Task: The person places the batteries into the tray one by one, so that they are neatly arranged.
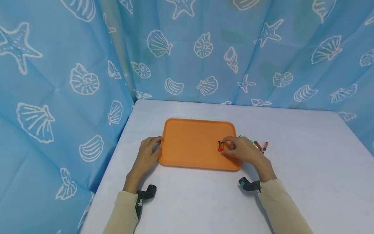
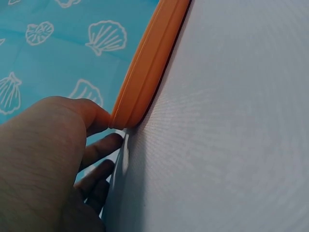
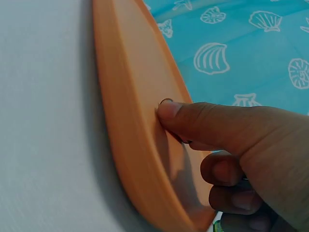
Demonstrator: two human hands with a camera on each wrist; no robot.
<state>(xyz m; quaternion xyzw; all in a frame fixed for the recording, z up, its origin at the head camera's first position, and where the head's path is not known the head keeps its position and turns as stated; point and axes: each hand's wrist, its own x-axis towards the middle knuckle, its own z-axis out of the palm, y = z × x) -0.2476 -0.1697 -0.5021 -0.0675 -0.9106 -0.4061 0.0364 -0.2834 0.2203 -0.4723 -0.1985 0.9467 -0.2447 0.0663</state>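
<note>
Head view, orange tray [image 1: 190, 143]: lies flat on the white counter [image 1: 315, 162], in front of the shell-print curtain [image 1: 203, 81].
Head view, left hand [image 1: 148, 152]: at the tray's left edge; thumb and forefinger spread, tips against the edge; nothing picked up.
Head view, right hand [image 1: 243, 150]: over the tray's right side; thumb and forefinger part-spread, pinching the held battery [image 1: 222, 146] end to end.
Head view, second battery [image 1: 219, 146]: lies on the tray just left of the held battery, roughly parallel; contact between the two cannot be confirmed.
Head view, loose batteries [image 1: 265, 146]: red and green, on the counter right of the tray; partly hidden by the right hand, count uncertain.
Battery handling: judged light, rigid and smooth, liable to roll; take hold at both ends or across the middle of the barrel.
Left wrist view, tray edge: thumb tip touches the rim near a corner; the other fingers bend loosely, with no closed grip visible.
Tray handling: judged stiff and light, liable to slide; steady it at the rim with light pressure.
Right wrist view, thumb and forefinger: close over the tray, hiding most of the held battery; remaining fingers curl inward. Clearance above the tray floor: cannot be told.
</note>
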